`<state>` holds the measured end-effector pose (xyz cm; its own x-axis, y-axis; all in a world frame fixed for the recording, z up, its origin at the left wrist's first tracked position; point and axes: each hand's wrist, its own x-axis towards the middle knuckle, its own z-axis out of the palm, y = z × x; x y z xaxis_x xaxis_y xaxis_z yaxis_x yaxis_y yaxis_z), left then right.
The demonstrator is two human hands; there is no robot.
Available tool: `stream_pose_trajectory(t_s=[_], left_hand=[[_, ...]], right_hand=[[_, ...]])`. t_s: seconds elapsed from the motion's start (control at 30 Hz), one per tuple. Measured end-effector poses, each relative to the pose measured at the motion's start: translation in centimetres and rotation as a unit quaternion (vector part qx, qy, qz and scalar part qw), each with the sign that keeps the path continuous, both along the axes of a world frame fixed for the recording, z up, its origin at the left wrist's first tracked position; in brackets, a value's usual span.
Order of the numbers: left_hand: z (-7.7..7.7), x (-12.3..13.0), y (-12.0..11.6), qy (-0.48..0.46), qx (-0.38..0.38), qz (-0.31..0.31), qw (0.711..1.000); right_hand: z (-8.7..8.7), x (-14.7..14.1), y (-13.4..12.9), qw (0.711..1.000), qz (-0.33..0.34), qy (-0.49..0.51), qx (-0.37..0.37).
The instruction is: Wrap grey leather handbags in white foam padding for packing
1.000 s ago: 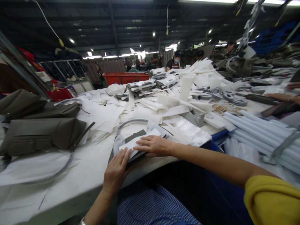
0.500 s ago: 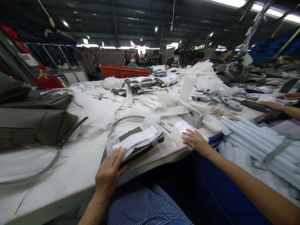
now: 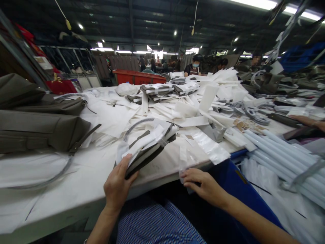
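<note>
The left hand [image 3: 117, 184] grips the folded olive-and-white layered bundle [image 3: 149, 147] at the white worktop's [image 3: 86, 189] near edge, apparently to hold layers together; the right hand [image 3: 203, 186] pinches a clear plastic strip [image 3: 182, 154].

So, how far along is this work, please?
The banded bundles farther back look done. The left hand grips another bundle; the right hand pinches a clear strip. The dark bags at left show no band, so probably remain.

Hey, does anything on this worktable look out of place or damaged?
Mostly untidiness: the white sheets lie in a jumbled heap, and a shiny plastic sheet pokes past the edge of the table over the blue bin, so it might slip. I see no clear damage.
</note>
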<state>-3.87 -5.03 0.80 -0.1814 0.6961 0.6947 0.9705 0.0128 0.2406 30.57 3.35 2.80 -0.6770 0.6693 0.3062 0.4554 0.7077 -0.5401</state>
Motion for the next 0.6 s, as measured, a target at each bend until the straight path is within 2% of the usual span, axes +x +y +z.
stream_pose_trajectory(t_s=[0.07,0.2,0.27,0.4,0.53,0.6], left_hand=[[0.2,0.0,0.1,-0.028,-0.003,0.019,0.999],[0.2,-0.2,0.3,-0.044,0.007,0.023,0.999],[0.0,-0.2,0.4,-0.039,0.015,0.010,0.999],[-0.4,-0.1,0.5,-0.028,0.025,-0.018,0.999],[-0.3,-0.1,0.5,-0.035,0.027,-0.019,0.999],[-0.2,-0.3,0.5,-0.047,0.023,-0.019,0.998]], right_hand=[[-0.4,-1.1,0.2,1.000,0.011,-0.022,0.007],[-2.5,-3.1,3.9,0.983,-0.137,-0.075,0.093],[-3.7,-4.4,5.1,0.974,-0.151,-0.128,0.107],[-4.7,-7.5,4.8,0.977,-0.077,-0.165,0.114],[-3.8,-9.8,4.6,0.985,0.013,-0.143,0.099],[-3.4,-9.9,5.6,0.989,0.004,-0.102,0.108]])
